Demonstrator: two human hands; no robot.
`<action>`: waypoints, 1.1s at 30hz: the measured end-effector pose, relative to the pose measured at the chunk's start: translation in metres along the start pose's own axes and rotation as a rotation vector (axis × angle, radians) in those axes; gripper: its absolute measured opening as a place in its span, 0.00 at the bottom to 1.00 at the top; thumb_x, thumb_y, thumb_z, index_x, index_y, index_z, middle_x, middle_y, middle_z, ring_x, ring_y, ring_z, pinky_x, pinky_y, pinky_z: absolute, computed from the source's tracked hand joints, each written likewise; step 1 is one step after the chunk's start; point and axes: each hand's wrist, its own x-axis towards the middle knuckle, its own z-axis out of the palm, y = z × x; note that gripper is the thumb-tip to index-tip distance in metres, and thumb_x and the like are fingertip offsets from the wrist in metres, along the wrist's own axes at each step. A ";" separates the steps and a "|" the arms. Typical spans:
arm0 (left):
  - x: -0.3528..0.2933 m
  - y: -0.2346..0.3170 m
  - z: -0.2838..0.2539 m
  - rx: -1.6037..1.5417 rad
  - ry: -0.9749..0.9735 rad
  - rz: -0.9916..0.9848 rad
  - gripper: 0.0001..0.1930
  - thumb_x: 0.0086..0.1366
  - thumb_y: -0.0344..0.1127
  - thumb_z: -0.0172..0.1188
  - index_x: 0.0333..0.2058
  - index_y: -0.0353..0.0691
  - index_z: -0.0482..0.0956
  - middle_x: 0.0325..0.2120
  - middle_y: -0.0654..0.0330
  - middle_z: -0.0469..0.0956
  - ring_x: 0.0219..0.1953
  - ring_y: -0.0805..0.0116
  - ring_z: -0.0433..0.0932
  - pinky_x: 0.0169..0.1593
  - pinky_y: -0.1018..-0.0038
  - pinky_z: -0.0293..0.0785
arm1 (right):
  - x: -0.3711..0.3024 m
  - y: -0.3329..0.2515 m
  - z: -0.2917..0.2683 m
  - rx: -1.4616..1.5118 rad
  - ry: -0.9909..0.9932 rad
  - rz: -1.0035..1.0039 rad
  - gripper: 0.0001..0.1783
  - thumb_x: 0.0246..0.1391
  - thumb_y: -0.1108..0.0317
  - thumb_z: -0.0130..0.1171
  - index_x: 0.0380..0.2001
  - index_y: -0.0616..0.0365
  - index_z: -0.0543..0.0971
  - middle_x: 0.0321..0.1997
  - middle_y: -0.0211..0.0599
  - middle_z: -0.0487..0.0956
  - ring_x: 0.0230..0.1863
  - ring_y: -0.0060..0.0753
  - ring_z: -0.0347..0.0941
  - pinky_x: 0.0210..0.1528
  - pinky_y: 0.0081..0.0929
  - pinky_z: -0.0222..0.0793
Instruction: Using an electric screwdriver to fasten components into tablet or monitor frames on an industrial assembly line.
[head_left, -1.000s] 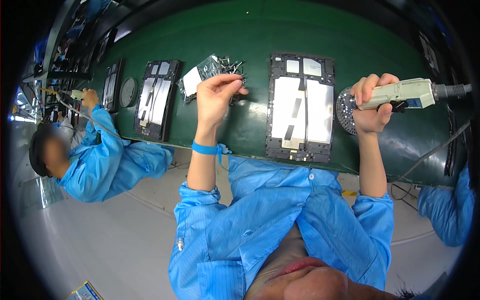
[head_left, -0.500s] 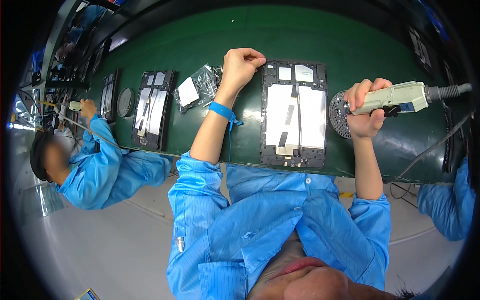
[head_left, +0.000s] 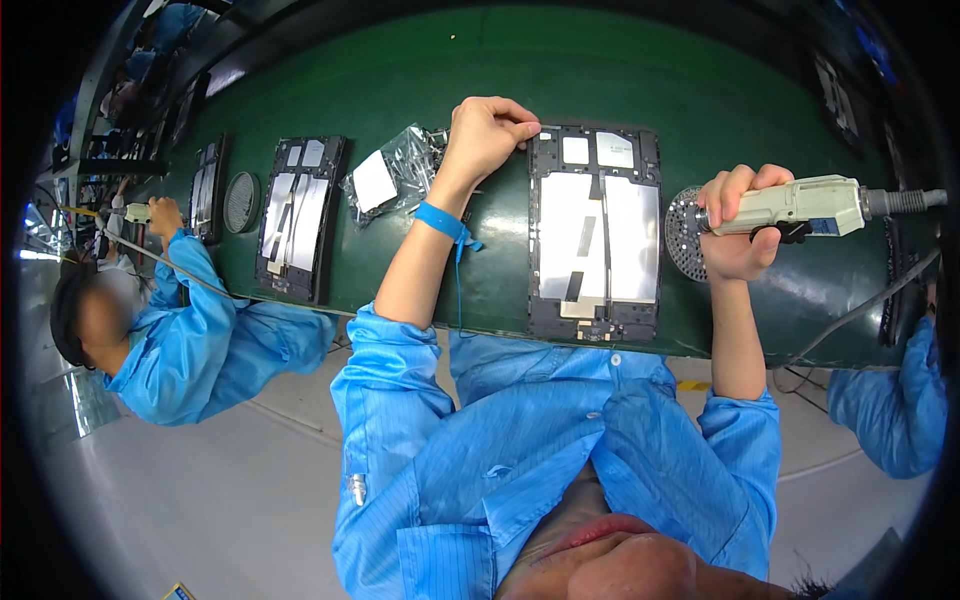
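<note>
An opened tablet (head_left: 600,230) with a black frame and silver inner plates lies on the green table in front of me. At its far left corner, my left hand (head_left: 490,135) is closed in a pinch on the edge. A blue wrist strap (head_left: 440,220) circles that wrist. My right hand (head_left: 740,220) is wrapped around a pale electric screwdriver (head_left: 805,207), which lies nearly level with its cable end to the right. The screwdriver's front end is over a round perforated screw tray (head_left: 686,240) beside the tablet; my fingers partly hide its tip.
Left of my forearm lies a clear plastic bag (head_left: 405,160) with small metal parts and a white label. Farther left are another opened tablet (head_left: 300,225) and a second round tray (head_left: 241,202). A co-worker in blue (head_left: 185,330) sits there. A cable (head_left: 860,305) crosses the right side.
The tablet has shifted slightly right together with my left hand. My right hand and the screwdriver have moved slightly right and nearer to me. Both holds look the same.
</note>
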 end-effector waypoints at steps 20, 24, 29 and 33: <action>-0.012 -0.011 -0.018 -0.184 -0.223 -0.120 0.02 0.55 0.19 0.60 0.28 0.29 0.78 0.21 0.57 0.79 0.22 0.75 0.77 0.28 0.79 0.72 | 0.040 0.108 0.111 0.153 -0.155 0.108 0.36 0.42 0.45 0.70 0.36 0.55 0.57 0.21 0.32 0.66 0.18 0.21 0.62 0.21 0.19 0.63; -0.009 -0.016 -0.016 -0.226 -0.212 -0.100 0.01 0.54 0.18 0.60 0.26 0.28 0.78 0.21 0.57 0.78 0.22 0.74 0.77 0.28 0.78 0.73 | 0.040 0.108 0.109 -0.025 -0.211 0.129 0.35 0.47 0.31 0.56 0.38 0.50 0.59 0.22 0.29 0.66 0.20 0.23 0.64 0.28 0.26 0.63; -0.008 -0.018 -0.016 -0.271 -0.189 -0.096 0.01 0.51 0.18 0.61 0.24 0.27 0.79 0.23 0.54 0.77 0.22 0.69 0.80 0.28 0.74 0.75 | 0.041 0.112 0.112 -0.004 -0.196 0.119 0.34 0.47 0.32 0.56 0.38 0.50 0.60 0.21 0.29 0.66 0.19 0.23 0.63 0.28 0.26 0.63; -0.009 -0.015 -0.017 -0.236 -0.191 -0.078 0.01 0.51 0.18 0.60 0.25 0.27 0.79 0.22 0.56 0.77 0.22 0.71 0.79 0.28 0.76 0.74 | 0.038 0.115 0.112 -0.019 -0.194 0.137 0.34 0.47 0.33 0.56 0.38 0.50 0.60 0.21 0.29 0.65 0.19 0.22 0.63 0.28 0.25 0.63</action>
